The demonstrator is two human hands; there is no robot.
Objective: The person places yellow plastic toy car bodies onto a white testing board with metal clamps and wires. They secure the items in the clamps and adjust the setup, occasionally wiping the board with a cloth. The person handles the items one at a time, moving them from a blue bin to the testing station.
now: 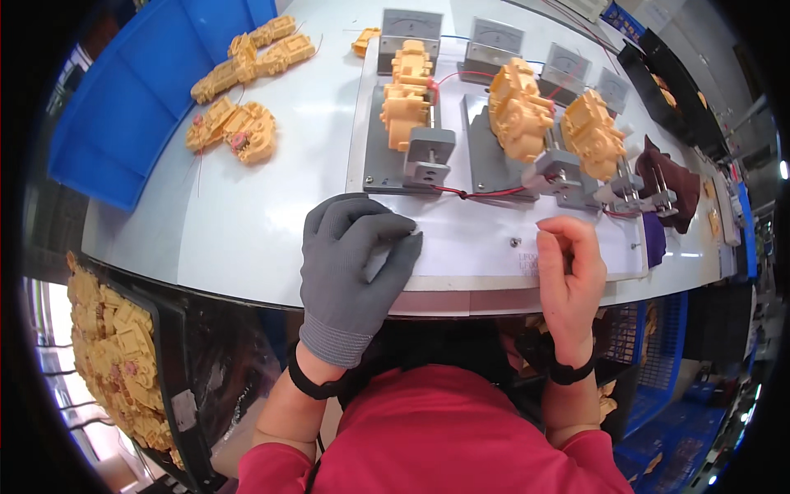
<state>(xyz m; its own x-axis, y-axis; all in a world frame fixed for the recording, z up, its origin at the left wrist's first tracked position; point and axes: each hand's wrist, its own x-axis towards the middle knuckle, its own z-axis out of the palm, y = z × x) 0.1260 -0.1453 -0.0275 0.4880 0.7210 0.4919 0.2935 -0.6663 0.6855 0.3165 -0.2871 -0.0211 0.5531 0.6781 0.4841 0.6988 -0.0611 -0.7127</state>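
My left hand [352,259], in a grey knitted glove, hovers over the white board [469,247] near its front left. Its thumb and index fingertips come together in a pinch. To the right, my bare right hand [569,267] is curled likewise, thumb tip close to index tip. Anything between either pair of fingertips is too small to make out. Beyond my hands, three yellow plastic housings sit on grey test fixtures: a left one [406,107], a middle one [518,111] and a right one [594,136]. A red wire [494,194] runs along the fixtures' fronts.
Analog meters [411,37] stand behind the fixtures. Loose yellow housings [247,132] lie at left beside a blue bin [136,107]. A maroon cloth [671,185] lies right of the fixtures. Below the table edge, a black crate [169,362] holds many yellow parts.
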